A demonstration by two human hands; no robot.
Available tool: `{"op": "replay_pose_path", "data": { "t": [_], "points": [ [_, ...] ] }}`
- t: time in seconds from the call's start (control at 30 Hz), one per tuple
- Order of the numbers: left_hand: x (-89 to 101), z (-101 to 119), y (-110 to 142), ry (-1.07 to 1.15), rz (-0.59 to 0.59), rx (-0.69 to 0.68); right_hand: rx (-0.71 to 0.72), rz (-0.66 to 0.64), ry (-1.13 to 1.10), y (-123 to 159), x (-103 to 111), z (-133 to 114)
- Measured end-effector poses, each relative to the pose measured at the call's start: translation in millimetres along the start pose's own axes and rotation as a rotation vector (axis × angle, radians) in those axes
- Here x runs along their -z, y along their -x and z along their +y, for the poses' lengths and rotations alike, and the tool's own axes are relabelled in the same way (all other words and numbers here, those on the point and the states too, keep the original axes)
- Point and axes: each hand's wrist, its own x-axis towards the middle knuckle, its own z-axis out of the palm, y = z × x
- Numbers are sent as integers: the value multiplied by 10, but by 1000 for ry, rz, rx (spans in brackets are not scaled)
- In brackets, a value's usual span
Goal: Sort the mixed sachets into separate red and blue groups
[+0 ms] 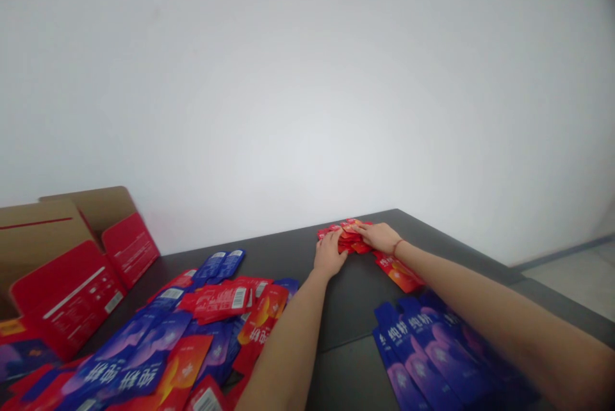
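A pile of red sachets (pixel 350 243) lies near the far edge of the dark table, by the wall. My left hand (pixel 330 256) grips the pile's left side, fingers bent over the top and thumb toward the front. From the right, my right hand (pixel 381 237) closes on the same pile, its fingers resting on the upper sachets. The fingertips are small here and partly lost among the sachets. A separate red-orange sachet (pixel 398 272) lies just below my right wrist, partly under the forearm. Nearer me, overlapping blue-purple sachets (pixel 423 360) are spread beneath my right forearm.
A large loose heap of blue sachets (pixel 154 340) and red ones covers the table's left front. Red cardboard boxes (pixel 72 292) with open brown flaps stand at the far left. The white wall (pixel 288 91) runs behind the dark table (pixel 278 257).
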Motion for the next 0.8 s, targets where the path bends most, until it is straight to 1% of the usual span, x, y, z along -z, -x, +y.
{"op": "replay_pose_path", "data": {
  "t": [0.13,0.23,0.4,0.5,0.57,0.63,0.8],
  "points": [
    [-29,-19,-11,-30,4,22,12,15,-4,52,-64,-18],
    [-41,-34,-20,-45,10,32,32,20,-25,89,-65,23],
    [-37,-39,-28,-53,-1,48,69,20,-86,170,44,143],
    [-27,-32,-20,-53,2,45,64,40,-142,183,107,202],
    [-25,-30,-14,-53,11,43,58,56,-187,167,112,245],
    [-29,-31,-12,-55,19,41,49,62,-239,140,76,293],
    [-56,-47,-22,-58,19,39,-3,58,-379,82,-103,391]
  ]
}}
